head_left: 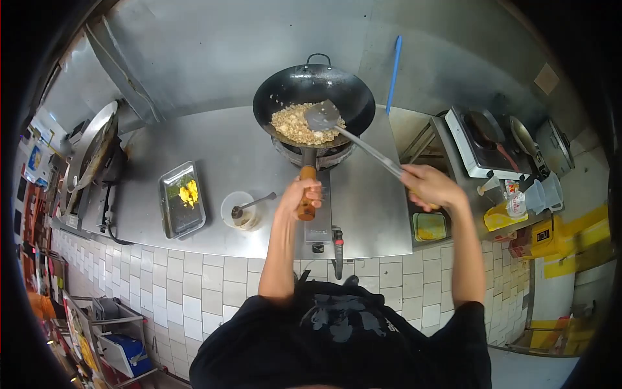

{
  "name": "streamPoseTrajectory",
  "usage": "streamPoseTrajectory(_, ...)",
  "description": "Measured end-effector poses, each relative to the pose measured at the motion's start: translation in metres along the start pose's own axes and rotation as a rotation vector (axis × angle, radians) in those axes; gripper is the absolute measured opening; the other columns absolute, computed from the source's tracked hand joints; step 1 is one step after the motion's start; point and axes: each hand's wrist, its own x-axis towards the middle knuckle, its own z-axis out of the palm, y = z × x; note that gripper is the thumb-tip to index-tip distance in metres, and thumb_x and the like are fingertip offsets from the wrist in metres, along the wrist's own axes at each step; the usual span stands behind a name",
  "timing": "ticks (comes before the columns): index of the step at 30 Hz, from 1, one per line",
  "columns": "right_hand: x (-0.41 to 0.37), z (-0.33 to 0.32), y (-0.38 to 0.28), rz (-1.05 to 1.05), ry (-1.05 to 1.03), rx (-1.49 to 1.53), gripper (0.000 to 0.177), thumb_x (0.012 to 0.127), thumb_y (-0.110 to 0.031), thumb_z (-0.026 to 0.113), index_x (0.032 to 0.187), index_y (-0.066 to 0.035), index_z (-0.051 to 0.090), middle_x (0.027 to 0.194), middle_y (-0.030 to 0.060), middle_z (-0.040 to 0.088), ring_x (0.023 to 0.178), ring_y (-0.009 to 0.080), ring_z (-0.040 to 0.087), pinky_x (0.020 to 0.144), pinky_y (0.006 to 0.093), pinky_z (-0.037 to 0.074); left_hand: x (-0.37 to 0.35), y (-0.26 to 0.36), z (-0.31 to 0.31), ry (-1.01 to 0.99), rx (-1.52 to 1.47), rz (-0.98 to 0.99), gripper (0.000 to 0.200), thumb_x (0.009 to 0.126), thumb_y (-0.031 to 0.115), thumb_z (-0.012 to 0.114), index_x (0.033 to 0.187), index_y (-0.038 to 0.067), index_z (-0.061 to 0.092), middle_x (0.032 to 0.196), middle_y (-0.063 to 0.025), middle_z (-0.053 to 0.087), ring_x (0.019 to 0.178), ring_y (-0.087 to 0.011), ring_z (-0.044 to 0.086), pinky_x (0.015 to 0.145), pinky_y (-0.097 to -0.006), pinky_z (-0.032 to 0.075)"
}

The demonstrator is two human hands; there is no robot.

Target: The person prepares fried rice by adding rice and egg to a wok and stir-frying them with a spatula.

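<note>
A black wok (314, 84) sits on a burner at the back of the steel counter, with fried rice (295, 123) in its near half. My left hand (300, 196) is wrapped round the wok's wooden handle (307, 209). In my right hand (431, 187) is the handle of a metal spatula (369, 150); its broad blade rests on the rice. Left of my left hand stands a clear container (245, 220) with a dark spoon in it. Farther left, a metal tray (201, 214) holds yellow food (188, 194).
Another wok (97, 146) stands at the far left. A portable stove (463, 146) with a pan is on the right-hand counter, beside plastic cups (543, 193). A blue stick (394, 74) leans on the back wall. A black-and-red lighter (338, 251) lies at the counter's front edge.
</note>
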Motion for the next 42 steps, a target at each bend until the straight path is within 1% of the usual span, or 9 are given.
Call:
streamPoseTrajectory(6, 0.024, 0.036, -0.025, -0.202, 0.113, -0.349, 0.047, 0.103, -0.024, 0.051, 0.148, -0.013, 0.044, 0.057, 0.0073, 0.052, 0.04, 0.0147, 0.051, 0.047, 0.0321, 0.048, 0.004, -0.039, -0.028, 0.06, 0.046, -0.022, 0.024, 0.084, -0.001, 0.059, 0.087, 0.011, 0.039, 0.064, -0.0015, 0.045, 0.046, -0.0096, 0.042, 0.042, -0.0309, 0.038)
streamPoseTrajectory(9, 0.058, 0.005, 0.027, -0.578, 0.34, -0.581, 0.044, 0.1, -0.018, 0.048, 0.142, -0.006, 0.05, 0.058, 0.0162, 0.058, 0.043, 0.0226, 0.058, 0.053, 0.037, 0.053, 0.004, -0.032, -0.022, 0.079, 0.073, -0.022, 0.024, 0.083, 0.0, 0.059, 0.089, 0.012, 0.039, 0.064, -0.0017, 0.045, 0.046, -0.0098, 0.042, 0.042, -0.0309, 0.038)
streamPoseTrajectory(11, 0.059, 0.018, -0.038, -0.202, 0.204, -0.446, 0.044, 0.1, -0.018, 0.049, 0.143, -0.006, 0.049, 0.056, 0.0145, 0.056, 0.042, 0.021, 0.056, 0.049, 0.0369, 0.05, 0.003, -0.033, -0.02, 0.083, 0.078, -0.038, 0.024, 0.083, 0.0, 0.058, 0.09, 0.012, 0.039, 0.064, -0.0017, 0.045, 0.046, -0.0099, 0.042, 0.042, -0.0308, 0.039)
streamPoseTrajectory(16, 0.032, 0.012, -0.043, -0.178, 0.079, -0.375, 0.044, 0.103, -0.017, 0.05, 0.146, -0.014, 0.047, 0.05, -0.0001, 0.042, 0.036, 0.0097, 0.04, 0.035, 0.028, 0.036, 0.0, -0.037, -0.019, 0.076, 0.054, -0.027, 0.021, 0.084, 0.002, 0.059, 0.09, 0.011, 0.041, 0.063, -0.0005, 0.045, 0.046, -0.0087, 0.041, 0.042, -0.0286, 0.037)
streamPoseTrajectory(19, -0.022, 0.001, -0.059, 0.057, 0.188, -0.444, 0.044, 0.102, -0.02, 0.052, 0.145, -0.013, 0.049, 0.052, 0.0008, 0.042, 0.036, 0.0094, 0.042, 0.033, 0.0283, 0.036, 0.013, -0.044, -0.033, 0.067, 0.064, -0.029, 0.022, 0.082, 0.004, 0.061, 0.093, 0.009, 0.042, 0.063, -0.0028, 0.048, 0.048, -0.012, 0.047, 0.045, -0.0329, 0.045)
streamPoseTrajectory(22, 0.052, 0.031, -0.029, 0.01, 0.266, -0.246, 0.045, 0.102, -0.022, 0.052, 0.146, -0.012, 0.047, 0.056, 0.0035, 0.048, 0.04, 0.0116, 0.045, 0.036, 0.0301, 0.039, 0.017, -0.052, -0.046, 0.056, 0.135, -0.009, 0.027, 0.085, 0.013, 0.065, 0.1, 0.007, 0.044, 0.067, -0.0048, 0.052, 0.051, -0.0167, 0.053, 0.049, -0.0343, 0.051)
streamPoseTrajectory(30, 0.044, 0.078, 0.013, -0.124, 0.173, -0.149, 0.059, 0.098, -0.022, 0.06, 0.152, -0.024, 0.039, 0.066, 0.0027, 0.054, 0.045, 0.0097, 0.048, 0.039, 0.0283, 0.043, -0.109, -0.104, -0.107, -0.107, 0.05, 0.187, 0.049, 0.1, 0.046, 0.05, 0.132, 0.008, 0.048, 0.119, -0.0122, 0.063, 0.112, -0.022, 0.06, 0.09, -0.0411, 0.054)
streamPoseTrajectory(37, 0.118, 0.091, 0.004, -0.21, 0.105, 0.004, 0.058, 0.098, -0.016, 0.059, 0.151, -0.013, 0.038, 0.073, 0.0026, 0.059, 0.055, 0.0072, 0.053, 0.046, 0.0257, 0.044, -0.27, -0.183, -0.234, 0.739, -0.07, 0.584, 0.044, 0.097, 0.04, 0.055, 0.128, 0.01, 0.05, 0.115, -0.0084, 0.064, 0.107, -0.0198, 0.06, 0.084, -0.0385, 0.05)
streamPoseTrajectory(42, 0.09, 0.098, -0.019, -0.146, 0.205, -0.134, 0.061, 0.095, -0.015, 0.063, 0.15, -0.01, 0.039, 0.073, 0.0042, 0.063, 0.058, 0.0077, 0.057, 0.048, 0.0258, 0.046, -0.296, -0.057, -0.318, 1.32, 0.389, 0.762, 0.035, 0.098, 0.033, 0.057, 0.122, 0.007, 0.056, 0.111, -0.0079, 0.066, 0.104, -0.021, 0.06, 0.089, -0.0383, 0.046)
